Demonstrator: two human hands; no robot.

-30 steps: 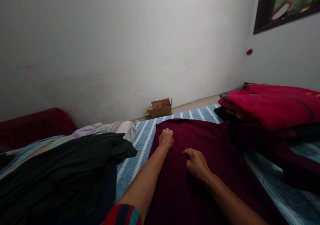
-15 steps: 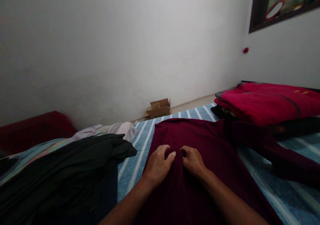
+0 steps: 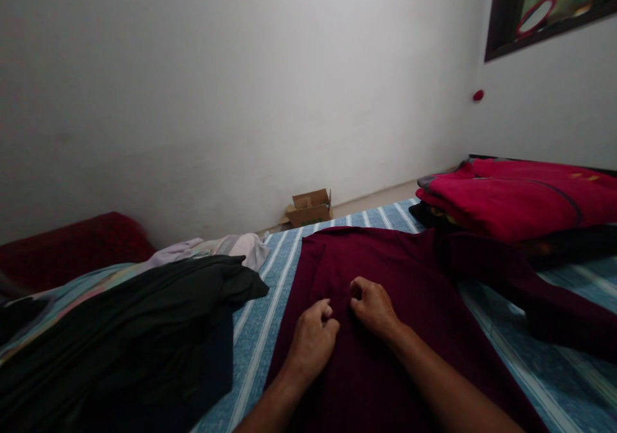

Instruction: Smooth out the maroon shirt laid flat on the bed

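A maroon long-sleeved top (image 3: 385, 253) lies spread out in front of me, with one sleeve reaching out to the right. Near its middle, my left hand (image 3: 313, 333) rests with curled fingers, thumb close to the index finger, closed on the cloth. My right hand (image 3: 373, 304) is a little farther up and to the right, its fingers also bent and closed at the fabric. A small gap separates the two hands. The fingertips are partly hidden, and the cloth between them is hard to see.
Beneath the top is a blue bed sheet with white stripes (image 3: 263, 320). Dark green clothing (image 3: 159, 311) is heaped on the left, before a dark red bundle (image 3: 81, 243). Folded clothes with a bright pink garment uppermost (image 3: 515, 195) sit at right. Behind the bed stands a cardboard box (image 3: 308, 211).
My left hand has drawn back toward me and its fingers have curled in. My right hand has stayed nearly in place. The view has shifted slightly.
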